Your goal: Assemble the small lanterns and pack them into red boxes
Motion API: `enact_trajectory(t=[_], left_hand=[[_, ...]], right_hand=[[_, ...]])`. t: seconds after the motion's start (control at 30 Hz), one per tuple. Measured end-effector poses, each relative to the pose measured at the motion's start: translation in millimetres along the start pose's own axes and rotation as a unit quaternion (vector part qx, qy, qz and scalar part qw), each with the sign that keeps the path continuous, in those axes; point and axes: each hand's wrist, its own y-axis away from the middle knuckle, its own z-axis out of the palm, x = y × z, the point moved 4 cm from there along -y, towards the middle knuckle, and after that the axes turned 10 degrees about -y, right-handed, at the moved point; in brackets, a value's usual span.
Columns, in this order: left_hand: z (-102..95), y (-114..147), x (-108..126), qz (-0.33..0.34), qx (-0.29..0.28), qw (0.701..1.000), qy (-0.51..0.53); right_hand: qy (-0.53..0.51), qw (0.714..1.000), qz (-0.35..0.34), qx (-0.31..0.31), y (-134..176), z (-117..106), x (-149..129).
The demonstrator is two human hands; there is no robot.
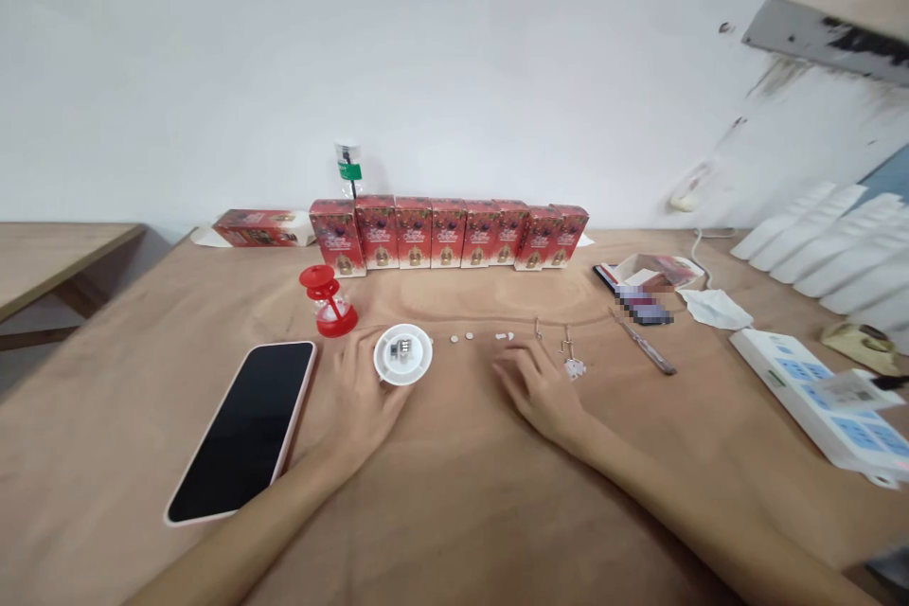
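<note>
My left hand (369, 398) is closed around the edge of a white round plastic base (379, 359), whose open side with small metal contacts (401, 349) faces up. Nearby on the table is a red lantern (330, 295) with clear sides. To the right lie two small button-like discs (461, 337) and two tiny white pieces (505, 336). Just below those pieces, my right hand (543, 393) rests on the tabletop with its fingers apart and slightly bent; nothing shows in it. Thin metal hooks (566, 341) and a little heap of small pale parts (575, 367) lie beside its fingers.
Several red Christmas boxes (447, 234) stand along the wall, with a clear bottle (348, 169) behind them. One box (259, 227) lies flat. A black-screened phone (245, 431) is at left. At right are a slim knife-like tool (645, 346) and a power strip (816, 407).
</note>
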Motion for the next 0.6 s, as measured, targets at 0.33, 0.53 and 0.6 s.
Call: enact_trajectory(t=[0.33,0.53,0.6], left_hand=[[-1.9,-2,4,0.024,0.002,1.0,-0.008],[-3.5,-2,6,0.039,0.002,0.999,-0.006],[-4.4,-2,8,0.054,0.0,0.999,-0.005]], right_hand=[[0.196,0.961,0.195,-0.011,46,-43,55],[0.132,0.985,0.106,0.035,42,-44,47],[0.061,0.993,0.065,0.077,37,-43,40]])
